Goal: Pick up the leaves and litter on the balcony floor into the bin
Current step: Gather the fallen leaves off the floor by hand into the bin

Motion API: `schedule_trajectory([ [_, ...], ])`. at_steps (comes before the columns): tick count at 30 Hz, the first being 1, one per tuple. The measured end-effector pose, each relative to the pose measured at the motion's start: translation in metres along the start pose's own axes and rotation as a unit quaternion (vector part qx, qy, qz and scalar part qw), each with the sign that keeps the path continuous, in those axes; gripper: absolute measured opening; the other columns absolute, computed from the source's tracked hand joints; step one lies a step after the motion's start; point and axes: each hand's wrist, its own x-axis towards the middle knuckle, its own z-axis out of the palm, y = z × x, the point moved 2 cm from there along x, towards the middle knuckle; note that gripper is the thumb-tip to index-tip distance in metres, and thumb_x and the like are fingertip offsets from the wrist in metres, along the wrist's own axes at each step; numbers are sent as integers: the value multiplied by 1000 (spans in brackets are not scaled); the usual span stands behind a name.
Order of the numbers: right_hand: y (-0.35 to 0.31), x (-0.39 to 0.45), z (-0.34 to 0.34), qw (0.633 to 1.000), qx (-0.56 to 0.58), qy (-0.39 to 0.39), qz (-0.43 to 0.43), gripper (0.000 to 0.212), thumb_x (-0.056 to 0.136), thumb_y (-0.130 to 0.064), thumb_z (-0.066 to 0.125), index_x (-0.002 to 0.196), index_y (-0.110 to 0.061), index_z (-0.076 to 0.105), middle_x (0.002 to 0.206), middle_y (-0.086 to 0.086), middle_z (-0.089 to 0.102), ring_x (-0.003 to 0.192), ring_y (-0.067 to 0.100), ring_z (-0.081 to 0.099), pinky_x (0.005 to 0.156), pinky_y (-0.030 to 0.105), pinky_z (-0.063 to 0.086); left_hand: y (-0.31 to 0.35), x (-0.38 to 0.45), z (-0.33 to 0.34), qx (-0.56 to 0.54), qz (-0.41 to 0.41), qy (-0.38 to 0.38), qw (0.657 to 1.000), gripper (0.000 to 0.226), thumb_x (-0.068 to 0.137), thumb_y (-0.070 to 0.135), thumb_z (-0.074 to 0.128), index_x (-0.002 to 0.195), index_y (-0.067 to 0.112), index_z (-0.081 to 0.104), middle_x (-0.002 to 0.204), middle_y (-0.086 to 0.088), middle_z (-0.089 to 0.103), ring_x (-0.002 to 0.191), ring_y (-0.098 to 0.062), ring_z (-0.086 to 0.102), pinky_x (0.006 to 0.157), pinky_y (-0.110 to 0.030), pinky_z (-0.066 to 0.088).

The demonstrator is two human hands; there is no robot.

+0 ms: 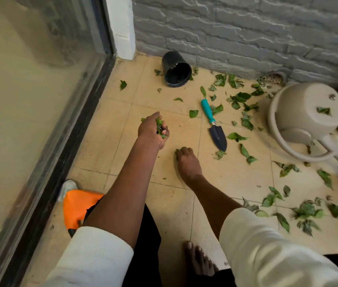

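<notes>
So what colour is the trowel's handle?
Teal; the trowel handle shows clearly in the head view, above a dark blade.

No legible text, label or number anywhere.

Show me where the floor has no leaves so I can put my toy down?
Bare tiles lie between the dark sliding-door track and the left hand, and near the bare foot. It is crowded with green leaves from the teal-handled trowel to the tipped beige watering can.

Left hand (153, 129) cupping green leaves (159, 126), right hand (186, 160) on a floor leaf (177, 154) near trowel (213, 123).
</notes>
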Motion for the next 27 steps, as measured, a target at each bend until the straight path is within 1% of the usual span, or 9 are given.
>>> schedule_trajectory([
  [6,62,-11,-33,979,43,23,200,36,101,-10,44,136,-8,45,122,19,56,108,31,53,92,44,52,-37,-5,39,38,-30,-31,998,21,97,26,58,81,14,52,60,0,47,42,-8,40,33,-15,27],
  [10,97,-12,-45,954,25,-12,298,47,98,-4,45,144,-9,36,136,19,39,115,35,54,97,45,50,-63,-11,61,79,-56,-47,994,19,96,26,59,82,15,53,60,1,47,44,-8,39,34,-15,26],
  [12,100,-17,-44,948,19,-30,316,37,100,-12,35,137,-9,40,136,17,42,116,34,54,98,46,49,-70,-12,66,85,-61,-47,993,18,96,26,59,83,15,53,61,0,48,45,-8,39,34,-14,26],
  [17,86,-50,-38,983,-75,-32,166,31,101,-10,46,128,-1,57,130,18,51,121,31,48,100,39,49,-90,-12,77,104,-67,-45,991,16,96,27,59,88,15,54,61,1,48,45,-8,39,34,-15,27],
  [20,84,-73,-46,972,7,-7,234,25,99,-10,47,116,-3,65,118,16,61,106,28,56,91,37,53,-104,-19,85,124,-81,-58,987,22,95,33,60,83,16,54,58,2,47,42,-7,37,34,-16,26],
  [21,89,-75,-52,948,66,13,312,23,98,-11,50,110,-2,68,112,16,65,101,29,60,90,38,53,-108,-21,86,134,-82,-61,986,27,94,38,61,81,16,54,57,3,46,41,-7,37,34,-17,26],
  [23,103,-78,-72,827,283,56,482,20,95,-12,58,104,3,69,104,18,69,95,30,65,88,40,55,-116,-24,90,157,-80,-66,982,40,89,56,61,78,18,53,56,4,45,40,-7,36,35,-16,25],
  [25,111,-74,-95,633,574,114,507,14,94,-2,58,102,5,67,93,16,68,83,25,66,77,34,57,-125,-25,92,178,-88,-57,979,54,82,73,55,79,19,53,55,4,44,39,-10,34,36,-16,23],
  [27,110,-67,-126,450,771,151,425,14,95,7,51,94,2,64,83,12,66,73,18,64,68,24,57,-132,-25,94,173,-106,-35,979,63,80,80,43,84,18,54,59,1,46,40,-14,34,38,-14,25],
])
